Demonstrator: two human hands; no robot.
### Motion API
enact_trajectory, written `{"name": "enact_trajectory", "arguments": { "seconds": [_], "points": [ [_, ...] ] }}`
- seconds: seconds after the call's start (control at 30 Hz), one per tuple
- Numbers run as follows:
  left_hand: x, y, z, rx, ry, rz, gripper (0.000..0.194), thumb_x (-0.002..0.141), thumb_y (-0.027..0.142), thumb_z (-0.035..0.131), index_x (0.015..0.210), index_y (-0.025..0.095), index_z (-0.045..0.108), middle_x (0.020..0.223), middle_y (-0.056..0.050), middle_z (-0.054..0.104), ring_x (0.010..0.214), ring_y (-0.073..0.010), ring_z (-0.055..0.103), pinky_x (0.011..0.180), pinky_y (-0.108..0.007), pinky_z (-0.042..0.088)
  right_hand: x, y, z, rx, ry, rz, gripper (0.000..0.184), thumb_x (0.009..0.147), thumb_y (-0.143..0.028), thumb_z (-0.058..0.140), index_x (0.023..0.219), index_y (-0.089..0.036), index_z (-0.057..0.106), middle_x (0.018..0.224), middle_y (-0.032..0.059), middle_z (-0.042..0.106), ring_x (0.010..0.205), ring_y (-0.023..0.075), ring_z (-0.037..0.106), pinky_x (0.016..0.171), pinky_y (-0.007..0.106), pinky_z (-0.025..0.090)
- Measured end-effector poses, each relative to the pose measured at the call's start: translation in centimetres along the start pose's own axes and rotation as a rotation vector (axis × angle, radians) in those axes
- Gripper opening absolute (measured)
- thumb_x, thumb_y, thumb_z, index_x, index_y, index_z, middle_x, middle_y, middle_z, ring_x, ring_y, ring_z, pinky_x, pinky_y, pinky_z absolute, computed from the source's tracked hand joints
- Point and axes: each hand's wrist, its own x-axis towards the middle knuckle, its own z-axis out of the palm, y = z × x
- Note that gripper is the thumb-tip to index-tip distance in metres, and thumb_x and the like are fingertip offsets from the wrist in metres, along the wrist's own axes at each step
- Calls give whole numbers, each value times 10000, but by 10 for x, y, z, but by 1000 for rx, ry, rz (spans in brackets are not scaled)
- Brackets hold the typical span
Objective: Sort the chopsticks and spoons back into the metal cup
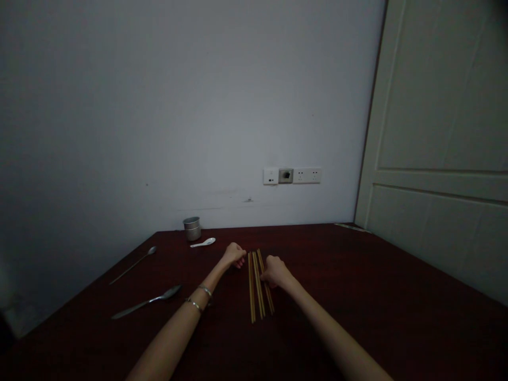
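Several light wooden chopsticks (257, 288) lie side by side on the dark red table (357, 317), pointing away from me and fanned slightly apart. My right hand (274, 271) is closed at the right-hand chopsticks, thumb and fingers pinching around their middle; part of them is hidden beneath it. Just left of the chopsticks' far ends is my left hand (235, 254), its fingers curled in and no object visible in them. Two bangles (200, 297) circle the left forearm.
To the left lie a large metal spoon (147, 302), a long thin-handled spoon (135, 264) and a white spoon (203, 243). A metal cup (192, 228) stands by the back wall. Sockets (307, 175) sit on the wall; a pale door (436, 132) borders the right.
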Motion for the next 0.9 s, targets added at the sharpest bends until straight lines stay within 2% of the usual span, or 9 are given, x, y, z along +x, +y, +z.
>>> {"name": "enact_trajectory", "arguments": {
  "seconds": [0.2,0.3,0.43,0.53,0.63,0.8,0.9],
  "points": [
    [-3,0,1,11,0,-2,150,722,122,480,574,110,503,431,12,535,334,-84,489,448,-255,494,-2,-1,-5,128,-106,43,259,550,-159,638,799,-108,586,819,128,673,453,174,621,359,214,444],
    [-5,1,2,11,4,-10,144,731,131,474,594,105,510,439,4,542,328,-77,481,440,-235,483,-2,1,-8,169,-126,46,240,592,-175,615,818,-103,580,780,119,673,418,155,604,356,207,433],
    [-3,0,1,-10,-2,-3,138,741,146,471,615,108,510,421,10,522,325,-79,479,424,-224,469,4,6,-12,137,-44,-57,117,688,-207,533,717,-117,603,699,99,668,550,168,639,471,200,441],
    [0,0,-1,-31,10,26,156,752,167,463,608,116,498,417,15,512,333,-90,489,417,-239,471,10,12,-15,60,92,-105,161,738,-210,476,713,-137,617,766,98,667,725,192,643,585,216,438],
    [2,5,-5,-43,21,57,174,763,193,460,609,120,500,417,19,508,335,-91,488,414,-241,469,16,21,-15,-44,171,-142,202,781,-220,434,798,-137,618,856,105,650,823,196,617,679,237,423],
    [-4,15,-16,-42,55,93,200,784,217,427,632,119,513,428,21,504,332,-80,480,382,-201,428,25,41,-3,-159,188,-263,272,823,-229,397,971,-93,581,1003,147,590,958,199,553,820,260,381],
    [-10,14,-31,-5,94,120,222,793,233,405,651,115,529,449,19,513,320,-66,460,356,-174,382,28,49,5,-174,179,-302,310,837,-232,373,1022,-77,567,1025,153,579,987,202,534,855,264,365]
  ]
}}
